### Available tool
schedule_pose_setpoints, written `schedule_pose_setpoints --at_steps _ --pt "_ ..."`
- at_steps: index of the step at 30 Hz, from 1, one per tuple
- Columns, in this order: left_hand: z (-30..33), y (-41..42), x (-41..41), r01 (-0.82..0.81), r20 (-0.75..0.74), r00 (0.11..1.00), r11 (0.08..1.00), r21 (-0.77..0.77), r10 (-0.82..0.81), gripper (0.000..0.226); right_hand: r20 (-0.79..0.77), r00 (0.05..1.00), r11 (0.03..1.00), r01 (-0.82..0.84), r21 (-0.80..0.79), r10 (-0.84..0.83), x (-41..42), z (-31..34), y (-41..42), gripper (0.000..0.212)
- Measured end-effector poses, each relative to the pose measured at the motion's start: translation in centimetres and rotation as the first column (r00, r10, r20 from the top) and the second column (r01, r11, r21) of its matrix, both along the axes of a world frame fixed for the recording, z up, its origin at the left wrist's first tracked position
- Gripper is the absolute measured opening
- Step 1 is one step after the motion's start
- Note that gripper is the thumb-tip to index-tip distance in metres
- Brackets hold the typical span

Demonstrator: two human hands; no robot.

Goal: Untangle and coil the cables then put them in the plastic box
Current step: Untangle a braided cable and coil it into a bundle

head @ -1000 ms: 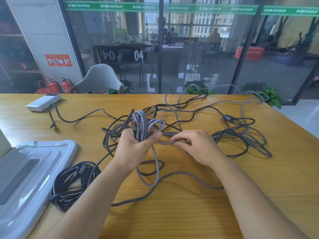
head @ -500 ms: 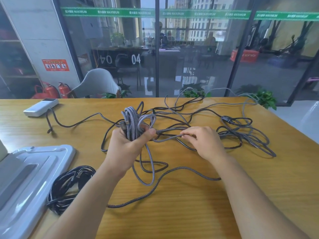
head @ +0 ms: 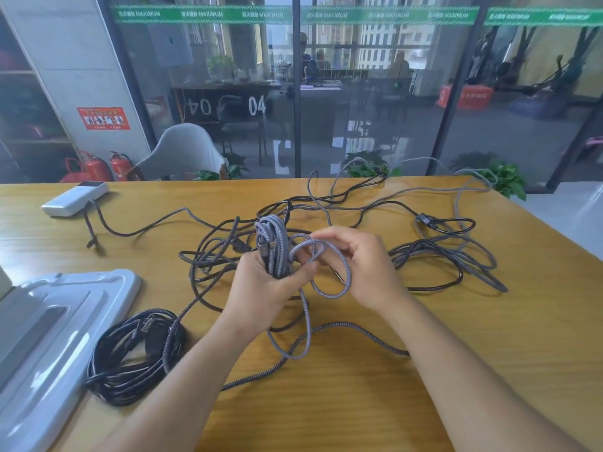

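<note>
Coiling of the grey braided cable (head: 329, 282) is in hand, above the middle of the table (head: 489, 353). The gathered coil (head: 272, 246) is clenched in the left hand (head: 261, 288); a fresh loop is pinched by the right hand (head: 362, 265). Next, that loop is to be laid onto the coil and slack drawn from the tangle (head: 440, 252) at far right. Compared with half a second ago, the right hand is closer to the left. A finished black coil (head: 130, 357) lies near left, beside the plastic box lid (head: 65, 308).

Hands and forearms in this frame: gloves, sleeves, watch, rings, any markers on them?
Nothing worn that shows. The left hand and right hand are bare, no gloves or visible rings. Both forearms are bare to the bottom edge of the frame: no sleeves, watch, bands or markers in view.
</note>
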State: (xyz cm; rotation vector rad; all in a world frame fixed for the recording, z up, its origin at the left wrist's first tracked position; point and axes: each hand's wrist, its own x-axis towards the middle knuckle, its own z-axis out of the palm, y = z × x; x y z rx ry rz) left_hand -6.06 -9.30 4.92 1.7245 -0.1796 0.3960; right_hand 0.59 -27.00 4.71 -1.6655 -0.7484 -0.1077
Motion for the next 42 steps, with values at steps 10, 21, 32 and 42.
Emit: schedule_pose_setpoints --at_steps 10,21,32,42 --pt "0.5 1.5 0.3 -0.102 0.046 0.994 0.995 0.02 0.101 0.029 -0.136 0.973 0.756 -0.055 0.653 0.189 -0.1 3.5 -3.5 0.037" --pt "-0.2 2.0 0.7 -0.048 -0.147 0.989 0.994 -0.095 0.034 0.031 0.392 0.681 0.425 0.709 -0.562 -0.618 3.0 -0.6 -7.0 0.041" --pt "0.5 2.1 0.5 -0.045 -0.141 0.989 0.997 -0.07 0.034 0.033 0.035 0.998 0.924 0.063 -0.378 -0.053 -2.5 2.9 -1.6 0.041" --pt "0.7 3.3 0.5 0.058 -0.153 0.985 0.985 -0.165 -0.083 0.024 -0.003 0.893 0.851 0.427 -0.304 -0.449 2.2 1.6 -6.2 0.031"
